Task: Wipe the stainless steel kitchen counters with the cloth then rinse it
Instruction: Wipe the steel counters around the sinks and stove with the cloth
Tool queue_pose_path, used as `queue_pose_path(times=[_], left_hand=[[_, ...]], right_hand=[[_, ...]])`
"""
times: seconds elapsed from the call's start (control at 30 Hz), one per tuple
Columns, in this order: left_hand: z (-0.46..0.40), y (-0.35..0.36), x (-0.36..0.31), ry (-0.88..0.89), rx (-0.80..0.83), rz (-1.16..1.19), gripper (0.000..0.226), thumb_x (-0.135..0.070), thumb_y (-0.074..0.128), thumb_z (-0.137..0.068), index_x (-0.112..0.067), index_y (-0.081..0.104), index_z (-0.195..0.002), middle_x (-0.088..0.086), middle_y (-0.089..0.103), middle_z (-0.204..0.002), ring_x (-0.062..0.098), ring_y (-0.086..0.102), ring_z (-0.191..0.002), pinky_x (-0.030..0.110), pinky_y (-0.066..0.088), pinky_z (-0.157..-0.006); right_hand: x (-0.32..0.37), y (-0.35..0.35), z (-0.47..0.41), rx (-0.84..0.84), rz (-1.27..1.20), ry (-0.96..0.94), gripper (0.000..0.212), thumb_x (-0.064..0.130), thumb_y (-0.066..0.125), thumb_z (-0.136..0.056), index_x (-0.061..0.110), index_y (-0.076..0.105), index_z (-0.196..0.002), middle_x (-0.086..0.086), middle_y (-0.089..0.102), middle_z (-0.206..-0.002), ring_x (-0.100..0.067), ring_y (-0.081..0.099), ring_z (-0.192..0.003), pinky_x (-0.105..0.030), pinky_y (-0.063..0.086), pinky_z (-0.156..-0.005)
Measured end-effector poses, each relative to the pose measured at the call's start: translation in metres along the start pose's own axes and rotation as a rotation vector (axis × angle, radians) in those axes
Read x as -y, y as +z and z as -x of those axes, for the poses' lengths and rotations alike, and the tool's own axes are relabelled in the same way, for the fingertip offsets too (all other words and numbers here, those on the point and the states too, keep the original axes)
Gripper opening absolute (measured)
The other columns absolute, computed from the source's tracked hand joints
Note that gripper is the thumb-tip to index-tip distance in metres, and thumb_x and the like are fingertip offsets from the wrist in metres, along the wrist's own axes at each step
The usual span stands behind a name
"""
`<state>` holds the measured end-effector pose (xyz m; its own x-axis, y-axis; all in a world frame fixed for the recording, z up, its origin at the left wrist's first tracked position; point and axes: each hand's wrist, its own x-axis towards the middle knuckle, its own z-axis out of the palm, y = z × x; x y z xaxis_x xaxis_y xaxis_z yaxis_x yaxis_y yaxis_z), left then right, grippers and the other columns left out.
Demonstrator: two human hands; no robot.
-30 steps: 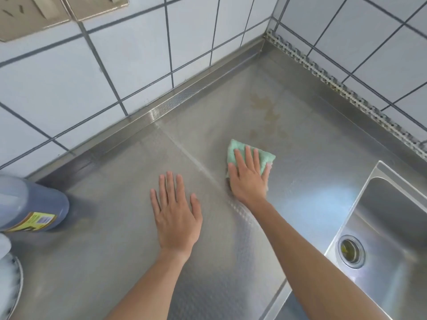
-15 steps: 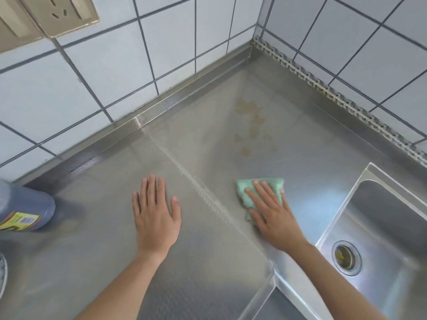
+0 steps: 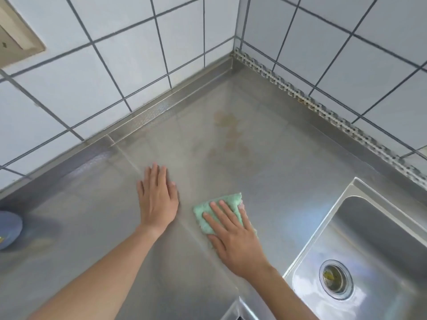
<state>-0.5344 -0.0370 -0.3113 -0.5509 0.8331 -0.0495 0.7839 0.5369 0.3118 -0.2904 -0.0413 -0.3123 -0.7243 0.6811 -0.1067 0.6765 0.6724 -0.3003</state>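
The green cloth (image 3: 221, 211) is pressed flat against the stainless steel bench (image 3: 288, 162) by the right hand (image 3: 233, 239). It lies just right of the seam that runs diagonally across the steel, and well short of the sink (image 3: 374, 257). The right fingers (image 3: 221, 218) are laid straight and slightly spread over the cloth rather than curled round it; nothing is pinched. This flat hold seems chosen so that pressure is shared over the whole folded pad and as much fabric as possible is kept on the metal. Only the far and left edges of the cloth are seen past the fingers; the rest is hidden under the palm.

The left hand (image 3: 158, 199) is rested palm down on the bare bench just left of the cloth, fingers straight and close together, holding nothing. It is judged to be planted there as a brace, so that weight can be leaned forward while the other arm works.

Brownish stains (image 3: 231, 137) are seen farther back, towards the tiled corner (image 3: 238, 42), apart from the cloth and not yet covered by it. That patch is judged to be work outstanding, and firmer rubbing may be called for there.

The sink is sunk into the bench at the right, its drain (image 3: 336, 281) open, conveniently close for the rinse, which is not yet begun. A blue container (image 3: 9, 229) is partly seen at the left edge.
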Motion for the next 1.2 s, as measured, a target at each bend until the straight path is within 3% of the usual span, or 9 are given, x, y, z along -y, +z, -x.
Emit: queue_pose_path(times=[0.13, 0.33, 0.4, 0.5, 0.63, 0.8, 0.97, 1.07, 1.2], left_hand=[[-0.008, 0.016, -0.017, -0.11, -0.058, -0.04, 0.062, -0.037, 0.028, -0.107, -0.012, 0.029, -0.164, 0.009, 0.019, -0.175, 0.028, 0.008, -0.164, 0.057, 0.004, -0.131], [-0.008, 0.028, -0.014, -0.112, -0.143, -0.069, 0.065, -0.039, 0.027, -0.103, -0.011, 0.036, -0.161, 0.01, 0.027, -0.172, 0.029, 0.015, -0.163, 0.059, 0.009, -0.13], [-0.009, 0.029, -0.014, -0.11, -0.149, -0.073, 0.065, -0.039, 0.026, -0.103, -0.011, 0.037, -0.161, 0.01, 0.027, -0.172, 0.029, 0.016, -0.163, 0.059, 0.01, -0.13], [-0.009, 0.027, -0.016, -0.113, -0.158, -0.063, 0.065, -0.038, 0.027, -0.102, -0.011, 0.039, -0.16, 0.011, 0.028, -0.172, 0.028, 0.017, -0.162, 0.058, 0.01, -0.13], [-0.009, 0.024, -0.017, -0.125, -0.16, -0.049, 0.065, -0.038, 0.028, -0.102, -0.009, 0.04, -0.159, 0.011, 0.028, -0.172, 0.028, 0.017, -0.162, 0.059, 0.01, -0.13], [-0.009, 0.024, -0.016, -0.125, -0.154, -0.052, 0.065, -0.038, 0.028, -0.103, -0.009, 0.038, -0.16, 0.01, 0.027, -0.172, 0.027, 0.015, -0.163, 0.059, 0.009, -0.13], [-0.008, 0.028, -0.014, -0.12, -0.161, -0.067, 0.064, -0.039, 0.026, -0.105, -0.01, 0.036, -0.161, 0.009, 0.026, -0.172, 0.026, 0.014, -0.163, 0.059, 0.01, -0.13], [-0.009, 0.03, -0.013, -0.12, -0.157, -0.086, 0.063, -0.038, 0.027, -0.105, -0.01, 0.035, -0.161, 0.01, 0.026, -0.172, 0.027, 0.016, -0.163, 0.06, 0.011, -0.13], [-0.009, 0.03, -0.012, -0.109, -0.144, -0.098, 0.063, -0.036, 0.028, -0.105, -0.01, 0.033, -0.162, 0.009, 0.025, -0.173, 0.027, 0.014, -0.163, 0.06, 0.011, -0.13]], right_hand=[[-0.08, -0.03, 0.009, -0.024, -0.006, 0.216, 0.054, 0.046, 0.032, -0.106, 0.03, 0.038, -0.157, 0.006, 0.026, -0.168, -0.015, 0.015, -0.157, -0.057, 0.019, -0.124], [-0.095, -0.042, -0.1, -0.086, -0.016, 0.606, 0.055, 0.043, 0.035, -0.107, 0.033, 0.024, -0.16, 0.003, 0.008, -0.172, -0.017, -0.002, -0.159, -0.057, -0.005, -0.125], [-0.061, -0.033, -0.135, -0.084, -0.008, 0.499, 0.055, 0.042, 0.035, -0.106, 0.034, 0.025, -0.16, 0.002, 0.009, -0.172, -0.018, -0.002, -0.159, -0.058, -0.006, -0.125], [-0.014, -0.016, -0.138, -0.095, 0.011, 0.232, 0.051, 0.037, 0.039, -0.104, 0.031, 0.038, -0.155, -0.002, 0.024, -0.169, -0.023, 0.014, -0.158, -0.062, 0.009, -0.123], [-0.028, -0.014, -0.088, -0.058, -0.016, -0.013, 0.047, 0.04, 0.044, -0.105, 0.032, 0.044, -0.151, 0.004, 0.033, -0.166, -0.018, 0.022, -0.156, -0.057, 0.02, -0.124], [-0.112, -0.043, -0.073, -0.045, 0.006, 0.148, 0.052, 0.043, 0.037, -0.104, 0.03, 0.041, -0.155, 0.004, 0.028, -0.167, -0.017, 0.018, -0.157, -0.058, 0.02, -0.123], [-0.107, -0.045, -0.153, -0.102, 0.032, 0.537, 0.054, 0.044, 0.029, -0.107, 0.033, 0.027, -0.16, 0.001, 0.014, -0.171, -0.019, 0.003, -0.159, -0.062, 0.0, -0.125], [-0.054, -0.033, -0.199, -0.047, 0.073, 0.393, 0.054, 0.043, 0.022, -0.108, 0.036, 0.017, -0.161, 0.002, 0.005, -0.172, -0.021, -0.004, -0.159, -0.062, -0.002, -0.123], [0.004, -0.012, -0.172, -0.019, 0.044, -0.016, 0.049, 0.04, 0.034, -0.107, 0.032, 0.034, -0.155, -0.001, 0.023, -0.169, -0.023, 0.011, -0.158, -0.06, 0.008, -0.124]])
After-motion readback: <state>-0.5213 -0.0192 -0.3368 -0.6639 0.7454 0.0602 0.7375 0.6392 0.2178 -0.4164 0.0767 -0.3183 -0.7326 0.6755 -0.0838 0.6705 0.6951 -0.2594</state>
